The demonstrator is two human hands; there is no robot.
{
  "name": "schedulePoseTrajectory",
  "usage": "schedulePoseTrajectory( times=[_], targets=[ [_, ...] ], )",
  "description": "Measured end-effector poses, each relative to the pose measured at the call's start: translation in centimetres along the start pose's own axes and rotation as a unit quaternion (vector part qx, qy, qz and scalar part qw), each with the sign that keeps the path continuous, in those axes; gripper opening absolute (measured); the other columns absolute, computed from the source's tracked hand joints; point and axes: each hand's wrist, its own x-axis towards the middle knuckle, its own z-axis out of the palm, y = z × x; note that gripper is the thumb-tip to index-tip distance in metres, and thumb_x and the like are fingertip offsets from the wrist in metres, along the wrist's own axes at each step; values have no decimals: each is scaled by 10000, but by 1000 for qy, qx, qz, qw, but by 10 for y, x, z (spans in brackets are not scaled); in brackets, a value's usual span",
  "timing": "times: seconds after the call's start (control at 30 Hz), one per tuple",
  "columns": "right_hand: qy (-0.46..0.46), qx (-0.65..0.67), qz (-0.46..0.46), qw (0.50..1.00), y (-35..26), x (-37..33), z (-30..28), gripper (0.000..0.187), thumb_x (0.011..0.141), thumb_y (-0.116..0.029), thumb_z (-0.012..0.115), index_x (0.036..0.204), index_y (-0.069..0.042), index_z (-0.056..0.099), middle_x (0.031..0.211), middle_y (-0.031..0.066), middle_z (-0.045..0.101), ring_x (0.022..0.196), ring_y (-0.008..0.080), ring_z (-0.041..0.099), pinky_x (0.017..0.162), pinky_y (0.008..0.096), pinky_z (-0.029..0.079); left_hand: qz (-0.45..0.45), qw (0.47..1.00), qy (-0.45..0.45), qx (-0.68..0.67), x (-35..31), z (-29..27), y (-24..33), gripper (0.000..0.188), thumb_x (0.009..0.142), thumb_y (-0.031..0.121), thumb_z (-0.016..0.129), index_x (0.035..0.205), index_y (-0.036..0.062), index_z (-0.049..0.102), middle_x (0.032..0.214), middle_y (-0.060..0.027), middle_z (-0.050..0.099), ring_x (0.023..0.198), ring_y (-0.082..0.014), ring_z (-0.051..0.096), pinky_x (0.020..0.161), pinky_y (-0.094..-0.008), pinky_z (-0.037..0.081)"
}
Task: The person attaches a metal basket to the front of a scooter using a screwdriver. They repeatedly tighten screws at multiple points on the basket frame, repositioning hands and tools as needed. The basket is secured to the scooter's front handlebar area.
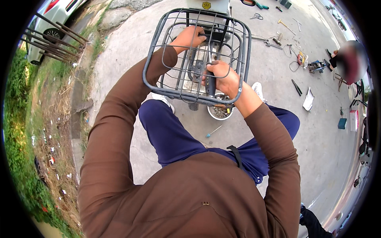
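A dark wire basket (147,65) is fixed to the front of a white scooter or bike (214,5). My right hand (225,78) is closed around the black handle of a screwdriver (210,85) within the basket's outline. Its metal shaft points away from me, toward a black bracket at the basket's far side. My left hand (190,37) reaches over the left rim, its fingers pinched together beside the bracket near the shaft's far end. Whatever those fingers hold is too small or hidden to name.
Below the basket, between my feet, stands a white bucket (220,116) of small metal parts. A thin blue-ended tool (214,131) lies nearer. Pliers (296,87), a hammer (277,41) and several tools lie to the right, near another person (351,61). Grass borders the left.
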Motion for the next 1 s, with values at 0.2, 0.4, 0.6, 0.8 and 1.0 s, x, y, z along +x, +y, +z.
schedulePoseTrajectory(
  times=[0.2, 0.4, 0.6, 0.8, 1.0],
  targets=[
    [-1, -208, 68, 976, -8, 24, -5, 242, 895, -69, 455, 1026, 134, 453, 820, 203, 585, 702, 318, 660, 584, 435, 583, 1, 1000, 10, -2, 3, 2, 3, 330, 708, 266, 666, 816, -43, 617, 688, -189, 602, 614, -291, 558, 596, -359, 448],
    [-52, -515, 101, 849, -2, 59, -26, 220, 873, -145, 515, 893, 60, 593, 759, 203, 653, 642, 273, 684, 532, 360, 577, 31, 999, -22, -1, 2, 4, 7, 280, 706, 257, 657, 790, -9, 633, 690, -170, 610, 636, -288, 580, 611, -369, 454],
    [-24, -492, 37, 869, -18, 21, -13, 209, 850, -145, 565, 848, 42, 659, 774, 166, 681, 651, 235, 694, 531, 308, 568, 43, 998, -37, 13, 1, 3, 2, 281, 694, 250, 625, 796, -12, 641, 705, -175, 621, 659, -297, 595, 622, -374, 462],
    [-5, -539, 72, 839, -12, 38, -20, 206, 850, -121, 579, 949, 58, 598, 779, 175, 655, 634, 257, 683, 514, 325, 585, 36, 999, -37, 12, 0, -2, 5, 298, 693, 265, 616, 795, -14, 641, 698, -191, 613, 664, -313, 593, 626, -378, 461],
    [-30, -593, 42, 804, -10, 42, -33, 200, 848, -127, 591, 944, 48, 602, 783, 147, 654, 596, 230, 670, 488, 308, 571, 41, 998, -40, 3, 0, 0, 4, 302, 701, 259, 608, 806, -22, 639, 704, -206, 611, 668, -331, 592, 635, -395, 461]
  ],
)
